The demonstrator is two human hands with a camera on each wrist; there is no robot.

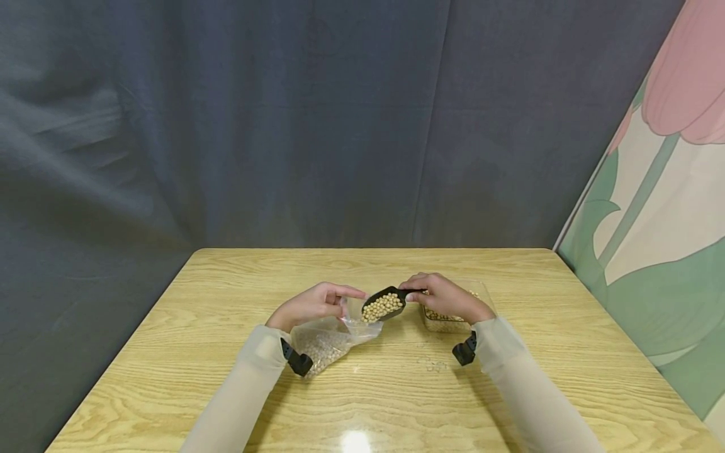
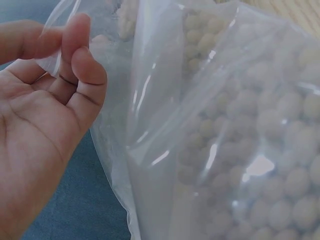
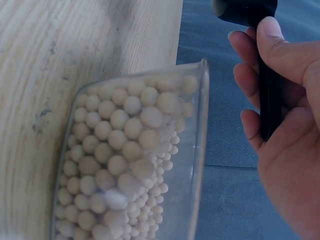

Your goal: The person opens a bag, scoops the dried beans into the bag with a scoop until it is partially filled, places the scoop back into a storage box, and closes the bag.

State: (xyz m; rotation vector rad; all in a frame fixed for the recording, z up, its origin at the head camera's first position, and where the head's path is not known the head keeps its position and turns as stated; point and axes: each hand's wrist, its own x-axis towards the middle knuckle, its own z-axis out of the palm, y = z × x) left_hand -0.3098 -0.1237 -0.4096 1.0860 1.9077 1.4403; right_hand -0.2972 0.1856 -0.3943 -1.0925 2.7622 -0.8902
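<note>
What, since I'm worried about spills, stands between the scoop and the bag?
Nothing visible: the right hand holds the loaded scoop with its front end at the bag's upper edge. The left hand pinches the bag there; its index fingertip is close beside the scoop's rim, apparently not blocking.

a wide table (image 1: 226, 409) in pale yellow wood, its grain running in long wavy streaks, far corners rounded off, and there's plenty going on near the middle! left of centre it's a clear plastic bag (image 1: 325, 346), slumped on its side, its bulging lower part resting on the wood and loaded with small round pale pieces (image 1: 321, 360)! over to the right, well apart from the bag, a clear container (image 1: 447, 326) stands upright, more of those pieces inside! just in front of it, faint grey marks (image 1: 433, 364) scuff the surface, and down near the viewer, a bright white glare (image 1: 355, 441) blazes off the top!
</note>
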